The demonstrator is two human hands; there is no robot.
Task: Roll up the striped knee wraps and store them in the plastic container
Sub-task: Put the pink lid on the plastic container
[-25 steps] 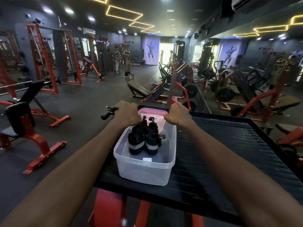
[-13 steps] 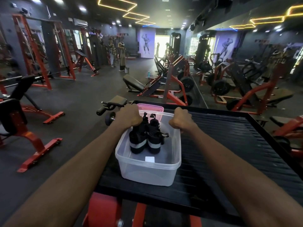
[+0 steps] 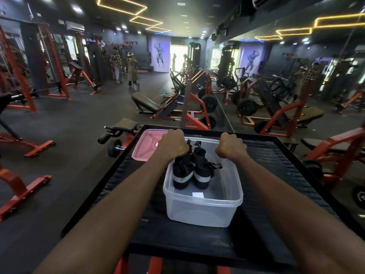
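Note:
A clear plastic container (image 3: 203, 208) stands on a black ribbed platform (image 3: 276, 175). Inside it, two rolled black knee wraps with a white stripe stand side by side against the far wall, the left wrap (image 3: 182, 177) and the right wrap (image 3: 203, 177), with loose strap ends sticking up. My left hand (image 3: 173, 145) grips the container's far left rim with curled fingers. My right hand (image 3: 231, 148) grips the far right rim the same way. A pink lid (image 3: 146, 146) lies flat on the platform, left of and behind the container.
The platform has a raised black edge and red legs below. A black handle bar and a small dumbbell (image 3: 114, 148) stick out at its far left. Red gym benches and machines stand all around, and two people (image 3: 126, 66) stand far back on the dark floor.
Both hands have kept their grip on the rim, and the container has slid right and toward me. The pink lid, mostly hidden behind it before, now shows at its left.

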